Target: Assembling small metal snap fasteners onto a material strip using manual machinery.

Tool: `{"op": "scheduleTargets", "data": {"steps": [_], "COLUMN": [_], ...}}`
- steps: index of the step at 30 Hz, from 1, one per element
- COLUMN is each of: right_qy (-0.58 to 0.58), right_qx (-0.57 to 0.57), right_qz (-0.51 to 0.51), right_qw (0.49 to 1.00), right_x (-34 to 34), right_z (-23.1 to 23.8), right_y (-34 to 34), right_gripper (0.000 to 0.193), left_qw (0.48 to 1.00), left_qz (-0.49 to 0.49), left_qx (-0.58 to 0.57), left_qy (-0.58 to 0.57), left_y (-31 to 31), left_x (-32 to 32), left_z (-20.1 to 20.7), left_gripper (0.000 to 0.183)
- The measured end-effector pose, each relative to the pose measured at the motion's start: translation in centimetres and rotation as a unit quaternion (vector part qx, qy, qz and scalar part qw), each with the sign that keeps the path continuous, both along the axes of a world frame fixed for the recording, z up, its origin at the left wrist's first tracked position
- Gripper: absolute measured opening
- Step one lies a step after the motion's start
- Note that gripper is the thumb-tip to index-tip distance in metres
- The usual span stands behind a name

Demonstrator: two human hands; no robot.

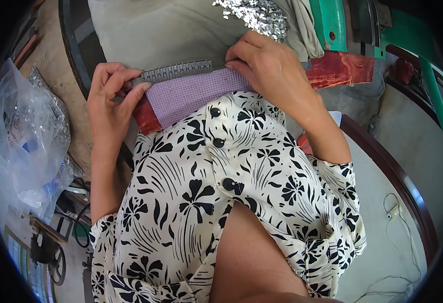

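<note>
A narrow metal strip [178, 71] with a row of small upright pieces lies along the far edge of a lilac woven cloth pad [196, 96]. My left hand [111, 91] pinches the strip's left end between thumb and fingers. Beyond the strip's right end, my right hand [267, 63] hovers low with thumb and forefinger pressed together at the pad's far edge. Whatever lies between those fingertips is too small to make out. A heap of small shiny silver metal pieces [262, 20] rests past my right hand on a grey-green cloth [140, 30].
Red wooden board [340, 70] shows on both sides of the pad. Green metal machine parts [328, 25] stand at the far right. Clear plastic bags [27, 141] lie at the left, with a handwheel [57, 265] below them. A thin white cable [408, 227] trails at the right.
</note>
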State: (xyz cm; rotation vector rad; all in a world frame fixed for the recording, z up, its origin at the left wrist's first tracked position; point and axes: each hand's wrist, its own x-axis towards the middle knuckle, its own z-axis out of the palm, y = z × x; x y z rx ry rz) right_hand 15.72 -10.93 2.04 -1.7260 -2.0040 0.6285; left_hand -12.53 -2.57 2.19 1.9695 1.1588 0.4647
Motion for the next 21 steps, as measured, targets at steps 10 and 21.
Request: {"op": "scheduleTargets", "data": {"steps": [10, 21], "right_qy": [-0.042, 0.154], "right_qx": [-0.035, -0.047], "right_qz": [0.02, -0.061], "right_qw": [0.998, 0.985], "right_x": [0.2, 2.3], "right_z": [1.2, 0.4], "right_y": [-0.4, -1.0], "right_gripper": [0.014, 0.02], "left_qw": [1.0, 0.999], "left_qz": [-0.009, -0.015], "left_qx": [0.02, 0.031], "left_qy": [-0.001, 0.02], "left_y": [0.1, 0.0], "left_x": [0.3, 1.9], "left_z": [-0.4, -0.5], "left_gripper": [0.026, 0.026]}}
